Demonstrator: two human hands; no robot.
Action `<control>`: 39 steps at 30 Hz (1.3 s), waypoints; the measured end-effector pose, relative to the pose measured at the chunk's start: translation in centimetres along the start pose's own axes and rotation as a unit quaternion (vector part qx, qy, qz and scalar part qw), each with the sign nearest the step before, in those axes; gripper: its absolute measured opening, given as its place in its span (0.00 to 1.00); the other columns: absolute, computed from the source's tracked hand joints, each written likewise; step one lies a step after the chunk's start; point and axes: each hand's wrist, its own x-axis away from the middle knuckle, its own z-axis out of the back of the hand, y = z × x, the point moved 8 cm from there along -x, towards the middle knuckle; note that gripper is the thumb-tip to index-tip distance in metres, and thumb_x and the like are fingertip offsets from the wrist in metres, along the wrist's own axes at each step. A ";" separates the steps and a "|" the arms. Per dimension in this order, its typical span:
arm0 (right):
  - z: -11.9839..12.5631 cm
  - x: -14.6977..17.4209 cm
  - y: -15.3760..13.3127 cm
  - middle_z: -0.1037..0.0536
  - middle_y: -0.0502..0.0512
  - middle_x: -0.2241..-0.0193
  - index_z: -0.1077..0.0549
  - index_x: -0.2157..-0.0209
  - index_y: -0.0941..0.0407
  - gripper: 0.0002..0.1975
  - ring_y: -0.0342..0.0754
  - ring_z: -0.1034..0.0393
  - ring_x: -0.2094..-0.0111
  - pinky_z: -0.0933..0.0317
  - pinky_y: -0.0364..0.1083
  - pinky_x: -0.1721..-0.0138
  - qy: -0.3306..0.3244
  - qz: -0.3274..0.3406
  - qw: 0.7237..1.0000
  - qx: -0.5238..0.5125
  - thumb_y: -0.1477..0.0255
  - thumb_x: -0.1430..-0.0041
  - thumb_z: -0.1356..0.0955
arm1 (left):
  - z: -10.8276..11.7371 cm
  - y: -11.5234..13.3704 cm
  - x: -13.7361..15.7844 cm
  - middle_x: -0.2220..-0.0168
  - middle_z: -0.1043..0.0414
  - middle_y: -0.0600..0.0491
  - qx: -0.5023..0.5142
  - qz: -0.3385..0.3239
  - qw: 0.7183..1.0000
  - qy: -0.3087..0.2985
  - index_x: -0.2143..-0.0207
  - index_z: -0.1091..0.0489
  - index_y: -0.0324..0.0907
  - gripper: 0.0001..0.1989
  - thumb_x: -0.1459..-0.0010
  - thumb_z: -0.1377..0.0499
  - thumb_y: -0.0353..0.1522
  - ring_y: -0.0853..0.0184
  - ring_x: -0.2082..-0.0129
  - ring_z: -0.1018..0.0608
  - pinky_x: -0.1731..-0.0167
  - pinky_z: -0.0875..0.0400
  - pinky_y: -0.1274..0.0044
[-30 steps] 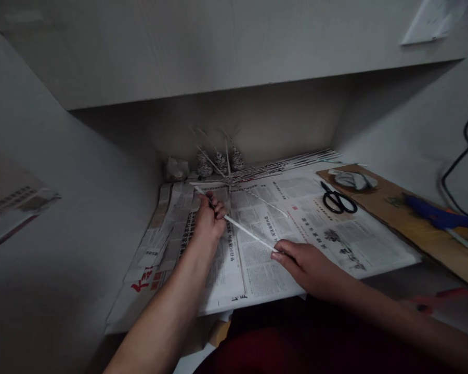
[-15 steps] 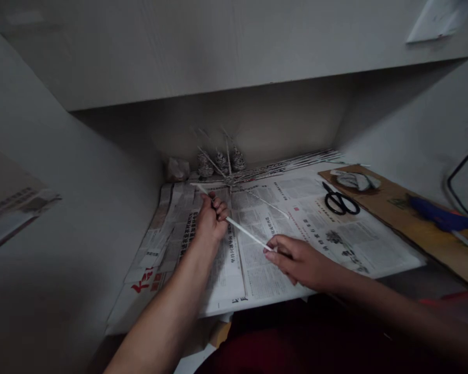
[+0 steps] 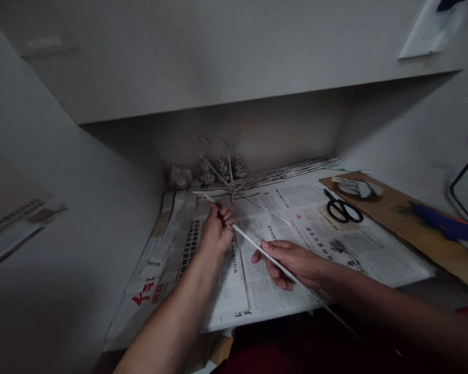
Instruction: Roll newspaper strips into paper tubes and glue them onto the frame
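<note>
My left hand (image 3: 218, 228) is closed around a thin white rolled-paper stick (image 3: 249, 239), near its upper end, over the newspaper. The stick slants down to the right, across the fingers of my right hand (image 3: 288, 262), and on past the table's front edge. My right thumb and index finger lie loosely about it, the other fingers curled. Behind my left hand, several paper sticks (image 3: 271, 210) spread out from a crossing point on the newspaper.
Newspaper sheets (image 3: 257, 298) cover the table. Black scissors (image 3: 343, 210) lie right, beside a cardboard strip (image 3: 393, 221) bearing a blue glue gun (image 3: 437, 221). Several small woven pieces (image 3: 239, 169) and a bundle of paper sticks (image 3: 296, 170) sit along the back, under a low overhanging panel (image 3: 257, 62).
My right hand has shifted along the stick, which now extends well past it toward me; before, the stick ended at its fingertips. My left hand keeps its grip. The view has tilted slightly.
</note>
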 end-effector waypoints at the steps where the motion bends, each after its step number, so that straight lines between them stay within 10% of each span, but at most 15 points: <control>1: 0.4 -0.4 -0.7 0.37 0.45 0.84 0.32 0.62 0.58 0.21 0.38 0.41 0.87 0.49 0.38 0.86 0.026 0.017 0.999 0.034 0.54 0.38 0.42 | 0.2 -0.1 -0.1 0.81 0.45 0.60 -0.009 -0.006 1.000 0.005 0.71 0.37 0.41 0.12 0.38 0.49 0.39 0.77 0.84 0.38 0.83 0.38 0.86; 5: 1.9 -1.7 -2.1 0.36 0.45 0.83 0.32 0.66 0.57 0.16 0.38 0.40 0.87 0.48 0.38 0.85 0.121 0.037 0.973 0.192 0.60 0.38 0.41 | 0.9 -0.3 -0.1 0.76 0.36 0.59 -0.042 -0.016 0.998 0.032 0.67 0.35 0.45 0.10 0.39 0.50 0.40 0.73 0.77 0.30 0.67 0.27 0.74; 11: 0.8 -0.9 -4.1 0.31 0.51 0.77 0.32 0.73 0.57 0.14 0.43 0.36 0.74 0.45 0.41 0.72 0.214 0.195 0.863 0.415 0.63 0.39 0.39 | 0.7 -0.5 0.2 0.80 0.44 0.60 -0.028 -0.004 0.999 0.028 0.67 0.36 0.44 0.13 0.39 0.51 0.43 0.76 0.86 0.39 0.89 0.49 0.86; 16: -0.9 -2.5 0.1 0.45 0.43 0.85 0.38 0.71 0.54 0.18 0.39 0.51 0.87 0.53 0.40 0.84 0.055 0.034 0.994 0.086 0.58 0.36 0.45 | -0.2 -0.3 0.5 0.81 0.48 0.60 0.002 0.013 1.000 -0.007 0.69 0.38 0.43 0.13 0.38 0.51 0.42 0.78 0.87 0.44 0.90 0.57 0.86; 20: -2.9 -2.5 1.1 0.47 0.41 0.86 0.37 0.68 0.55 0.19 0.38 0.52 0.90 0.57 0.39 0.89 -0.071 -0.047 0.990 -0.115 0.55 0.36 0.46 | -0.6 -0.5 0.6 0.81 0.47 0.60 0.019 0.025 0.999 -0.030 0.69 0.38 0.42 0.13 0.38 0.52 0.41 0.78 0.87 0.42 0.90 0.56 0.87; 26: 0.1 -3.2 -1.9 0.37 0.44 0.85 0.33 0.65 0.57 0.17 0.39 0.39 0.87 0.48 0.38 0.89 0.057 0.048 0.997 0.035 0.58 0.37 0.41 | 0.6 -0.4 0.2 0.76 0.35 0.57 -0.080 -0.023 0.996 0.034 0.70 0.34 0.41 0.10 0.42 0.45 0.39 0.73 0.77 0.29 0.75 0.33 0.82; 34: 2.7 -3.4 -4.2 0.34 0.44 0.83 0.33 0.68 0.56 0.10 0.37 0.37 0.88 0.47 0.36 0.89 0.162 0.082 0.956 0.232 0.63 0.40 0.37 | 1.1 -0.4 -0.2 0.76 0.32 0.56 -0.166 -0.041 0.984 0.053 0.72 0.29 0.38 0.10 0.45 0.40 0.37 0.76 0.78 0.31 0.80 0.39 0.84; 39: 1.8 -3.1 -3.4 0.35 0.45 0.82 0.31 0.67 0.58 0.14 0.38 0.36 0.86 0.47 0.37 0.88 0.068 0.072 0.992 0.080 0.61 0.39 0.38 | 1.0 -0.7 -0.1 0.75 0.32 0.56 -0.176 -0.025 0.983 0.043 0.71 0.28 0.37 0.08 0.47 0.38 0.34 0.77 0.79 0.31 0.80 0.36 0.85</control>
